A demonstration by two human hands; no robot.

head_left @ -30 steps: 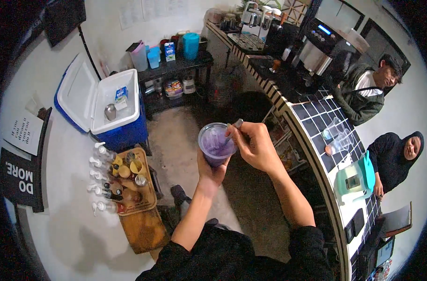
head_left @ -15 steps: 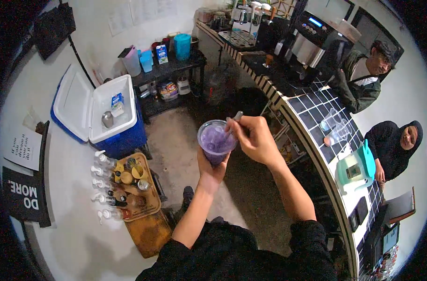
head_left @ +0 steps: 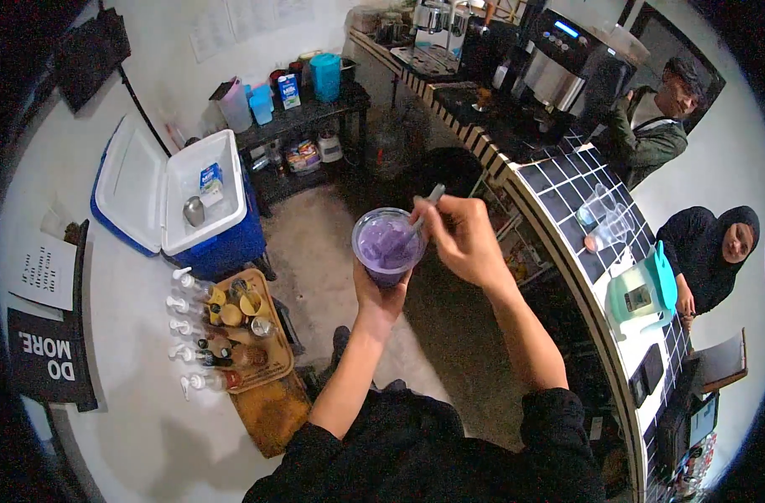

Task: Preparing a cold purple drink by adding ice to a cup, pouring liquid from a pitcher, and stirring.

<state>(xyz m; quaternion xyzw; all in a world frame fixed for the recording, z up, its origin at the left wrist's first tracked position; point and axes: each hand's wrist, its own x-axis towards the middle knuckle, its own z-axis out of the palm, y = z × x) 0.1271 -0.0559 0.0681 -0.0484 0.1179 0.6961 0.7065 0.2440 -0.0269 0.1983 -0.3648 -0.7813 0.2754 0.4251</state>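
Note:
My left hand [head_left: 379, 298] is wrapped round a clear plastic cup [head_left: 388, 272] from below and holds it up in front of me. Inside the cup is a purple drink [head_left: 382, 239], its surface in full view. My right hand [head_left: 464, 239] pinches the upper end of a spoon [head_left: 436, 194] between thumb and fingers. The spoon leans into the cup from the right, and its lower end is in the purple drink.
An open blue-and-white cooler [head_left: 241, 189] with a milk carton [head_left: 210, 182] stands at left. Below it, a wooden tray [head_left: 269, 360] carries pump bottles and jars. Along the right runs a tiled counter [head_left: 558, 186] with cups, a teal-lidded pitcher [head_left: 642, 293] and a coffee machine [head_left: 554, 80]. Two people are behind it.
The spoon stands at a different angle in the cup, its handle tip a little higher and further right. My right hand has shifted slightly right. The left hand still holds the cup.

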